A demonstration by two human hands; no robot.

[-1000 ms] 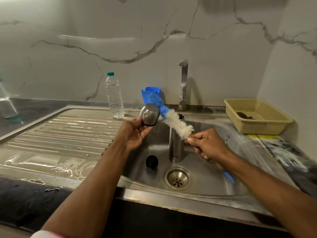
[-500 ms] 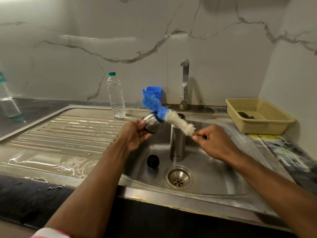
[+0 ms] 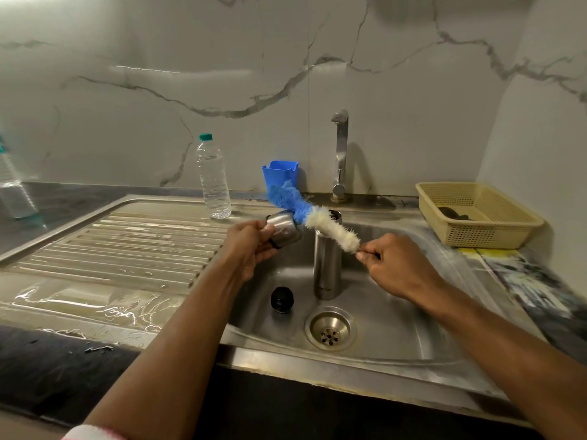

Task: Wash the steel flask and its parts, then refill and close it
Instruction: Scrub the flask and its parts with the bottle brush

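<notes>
Left hand (image 3: 251, 246) clamps the steel cup lid (image 3: 283, 230), shiny and tipped sideways over the sink (image 3: 397, 338). The bottle brush (image 3: 313, 215), blue tip and white base, lies against it. The flask (image 3: 327, 265) stands upright in the basin, its print unreadable. Right hand (image 3: 397, 268) pinches the brush's handle.

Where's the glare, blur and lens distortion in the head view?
Head view: glare streaks on the wet ribbed steel draining board; a soft light band on the marble wall; the grey steel tap casts a shadow to its right; the clear bottle at the left edge is smeared; the paper-strewn counter on the right blurs; the wide lens bows the edges.
</notes>
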